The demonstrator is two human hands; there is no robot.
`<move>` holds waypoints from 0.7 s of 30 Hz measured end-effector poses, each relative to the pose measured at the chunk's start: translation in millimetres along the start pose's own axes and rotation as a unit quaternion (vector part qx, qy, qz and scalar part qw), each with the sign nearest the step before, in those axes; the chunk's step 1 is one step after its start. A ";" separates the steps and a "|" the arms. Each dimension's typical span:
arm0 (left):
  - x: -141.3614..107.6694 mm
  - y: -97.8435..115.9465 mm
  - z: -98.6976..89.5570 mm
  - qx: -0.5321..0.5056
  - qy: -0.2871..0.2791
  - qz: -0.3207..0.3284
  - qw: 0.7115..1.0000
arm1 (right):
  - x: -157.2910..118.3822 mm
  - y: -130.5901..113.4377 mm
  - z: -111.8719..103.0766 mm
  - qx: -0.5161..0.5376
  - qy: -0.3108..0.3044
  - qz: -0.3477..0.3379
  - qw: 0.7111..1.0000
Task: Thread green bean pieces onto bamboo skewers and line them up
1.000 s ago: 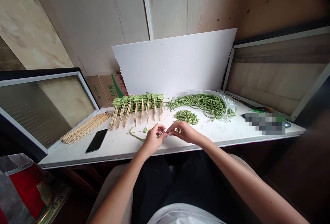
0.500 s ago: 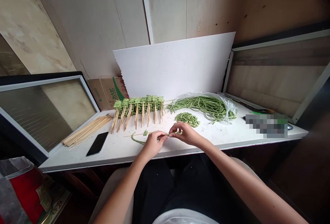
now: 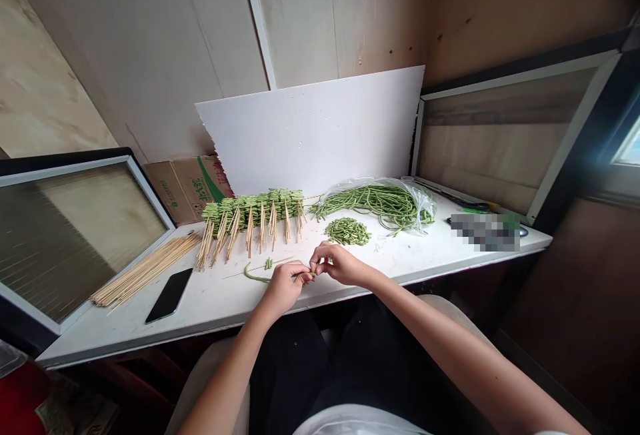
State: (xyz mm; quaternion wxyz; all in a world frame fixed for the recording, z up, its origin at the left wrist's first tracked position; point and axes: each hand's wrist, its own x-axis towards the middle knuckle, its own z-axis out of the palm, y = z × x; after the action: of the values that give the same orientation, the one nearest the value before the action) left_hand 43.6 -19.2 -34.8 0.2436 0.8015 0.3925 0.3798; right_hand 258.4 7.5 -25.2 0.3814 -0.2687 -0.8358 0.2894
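My left hand (image 3: pixel 283 287) and my right hand (image 3: pixel 340 265) work close together just above the front of a white table (image 3: pixel 120 335). A long green bean (image 3: pixel 253 277) curves from the left into my left hand, and its fingers pinch it. My right fingers grip a thin bamboo skewer (image 3: pixel 255 269), which runs out to the left with a small bean piece on it. Behind the hands lies a row of skewers threaded with green beans (image 3: pixel 253 211). A small heap of cut beans (image 3: pixel 347 231) sits to the right of that row.
A plastic bag of long beans (image 3: pixel 375 205) lies at the back. To the left are a bundle of bare skewers (image 3: pixel 145 268) and a black phone (image 3: pixel 169 295). A white board (image 3: pixel 310 135), cardboard box (image 3: pixel 185 188) and glazed panels (image 3: pixel 80 235) bound the table.
The whole scene has shifted left and tilted as my head turned. My hands have come closer together, and the skewer now slants down to the left.
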 end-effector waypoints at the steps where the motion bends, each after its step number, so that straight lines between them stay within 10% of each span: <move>1: 0.1 -0.8 -0.6 -0.016 -0.011 -0.004 1.000 | 0.1 0.9 -1.1 0.011 -0.005 -0.002 1.000; 9: -0.4 4.3 -2.2 -0.084 -0.050 -0.038 0.994 | 3.2 8.9 -14.7 0.009 0.035 -0.007 0.999; 16: -1.5 9.9 -4.5 -0.104 -0.068 -0.051 0.991 | -4.7 41.7 -63.7 -0.063 0.206 0.110 0.970; 21: -3.4 11.9 -0.2 -0.110 -0.085 -0.083 0.987 | -10.9 59.5 -66.2 -0.182 0.162 0.179 0.953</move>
State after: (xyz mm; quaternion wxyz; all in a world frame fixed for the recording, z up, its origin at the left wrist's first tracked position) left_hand 47.4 -28.7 -28.0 0.3939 0.7638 0.3910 0.3294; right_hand 330.7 59.6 -35.6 0.3982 -0.5221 -0.7395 0.1481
